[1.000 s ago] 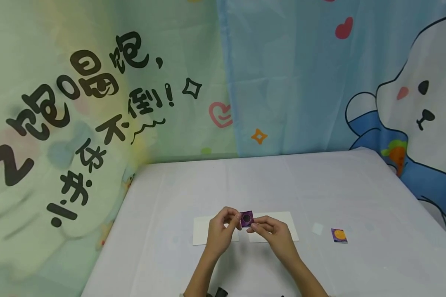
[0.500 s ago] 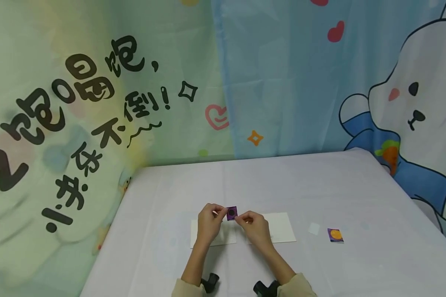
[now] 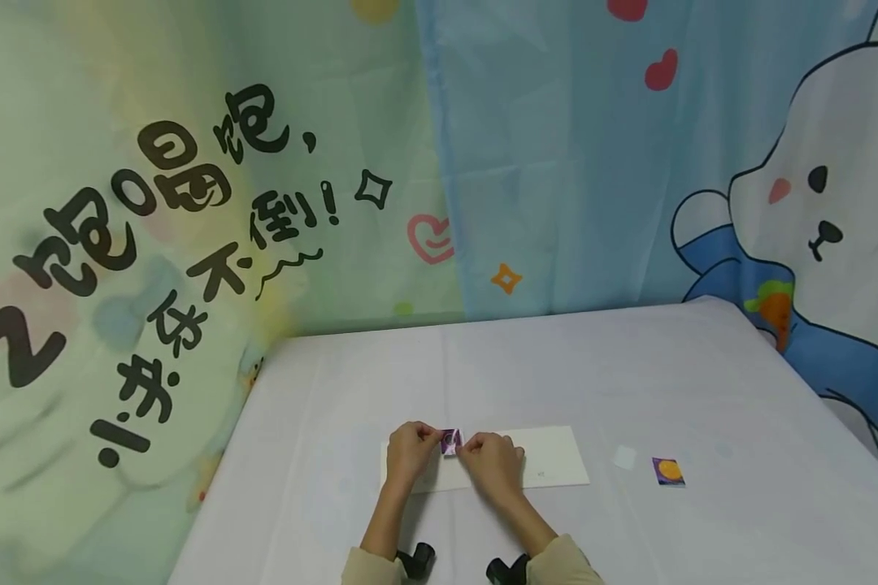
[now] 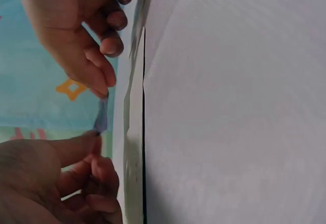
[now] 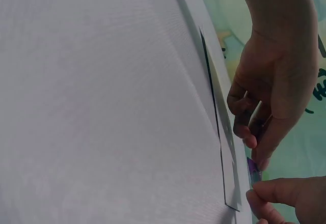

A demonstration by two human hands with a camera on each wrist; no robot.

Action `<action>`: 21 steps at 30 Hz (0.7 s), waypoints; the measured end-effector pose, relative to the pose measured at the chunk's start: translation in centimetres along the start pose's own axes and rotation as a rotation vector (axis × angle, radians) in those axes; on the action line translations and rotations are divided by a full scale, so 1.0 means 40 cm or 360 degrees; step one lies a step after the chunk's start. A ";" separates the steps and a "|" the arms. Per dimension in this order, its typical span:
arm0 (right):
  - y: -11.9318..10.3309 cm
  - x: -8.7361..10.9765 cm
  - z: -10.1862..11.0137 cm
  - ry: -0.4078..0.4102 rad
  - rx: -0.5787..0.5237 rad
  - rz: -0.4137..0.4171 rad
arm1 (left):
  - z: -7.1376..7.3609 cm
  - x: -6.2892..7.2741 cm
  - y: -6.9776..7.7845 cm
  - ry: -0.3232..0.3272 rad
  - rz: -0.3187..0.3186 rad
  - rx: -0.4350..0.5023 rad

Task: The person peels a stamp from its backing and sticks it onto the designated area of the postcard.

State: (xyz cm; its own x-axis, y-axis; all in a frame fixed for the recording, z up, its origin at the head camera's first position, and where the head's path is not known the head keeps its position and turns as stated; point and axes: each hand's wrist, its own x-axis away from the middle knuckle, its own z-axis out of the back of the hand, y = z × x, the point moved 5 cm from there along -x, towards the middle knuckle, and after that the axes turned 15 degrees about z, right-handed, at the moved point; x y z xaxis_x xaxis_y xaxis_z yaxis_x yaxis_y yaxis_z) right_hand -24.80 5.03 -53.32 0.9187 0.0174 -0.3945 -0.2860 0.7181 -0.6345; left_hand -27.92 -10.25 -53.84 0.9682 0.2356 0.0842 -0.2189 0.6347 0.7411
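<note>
A thin, small purple square card point(image 3: 449, 442) with a dark round print is held up between both hands, above a white sheet point(image 3: 554, 465). My left hand point(image 3: 407, 455) pinches its left edge between thumb and fingertips. At its opposite edge, my right hand point(image 3: 494, 468) pinches with thumb and finger. In the left wrist view the card point(image 4: 101, 115) appears nearly edge-on and slightly bent between the fingertips. The right wrist view shows only a sliver of the card point(image 5: 253, 170). The hands cover part of the sheet.
Right of the sheet lies a small pale square point(image 3: 624, 457), and beyond it a purple square with an orange circle point(image 3: 668, 472). Black wrist gear point(image 3: 508, 571) sits by the sleeves. A printed curtain point(image 3: 556, 162) hangs behind the white-covered table point(image 3: 322, 398).
The hands and the card have shifted left, then lower in view towards the sheet. My right fingers have closed in on the card's right edge. The camera view has shifted slightly.
</note>
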 end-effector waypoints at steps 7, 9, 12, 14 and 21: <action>0.006 0.007 -0.020 -0.0026 0.0044 0.0016 | -0.009 -0.002 -0.016 0.0067 0.0019 -0.0078; 0.007 0.007 -0.021 -0.0028 0.0040 0.0013 | -0.011 -0.003 -0.017 0.0074 0.0024 -0.0095; 0.008 0.005 -0.020 -0.0028 0.0044 0.0009 | -0.015 -0.004 -0.017 0.0078 0.0027 -0.0116; 0.011 0.004 -0.021 -0.0027 0.0052 0.0005 | -0.017 -0.004 -0.016 0.0070 0.0025 -0.0123; 0.020 -0.001 -0.023 -0.0051 0.0083 -0.0011 | -0.023 -0.006 -0.009 0.0053 0.0034 -0.0123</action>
State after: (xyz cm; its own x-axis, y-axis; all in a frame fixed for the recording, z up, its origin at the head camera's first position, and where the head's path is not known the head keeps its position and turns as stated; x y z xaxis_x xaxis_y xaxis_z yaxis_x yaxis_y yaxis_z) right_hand -25.33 4.97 -54.41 0.9292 0.0343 -0.3681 -0.2659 0.7537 -0.6010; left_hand -28.20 -9.84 -54.74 0.9589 0.2733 0.0763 -0.2495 0.6839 0.6856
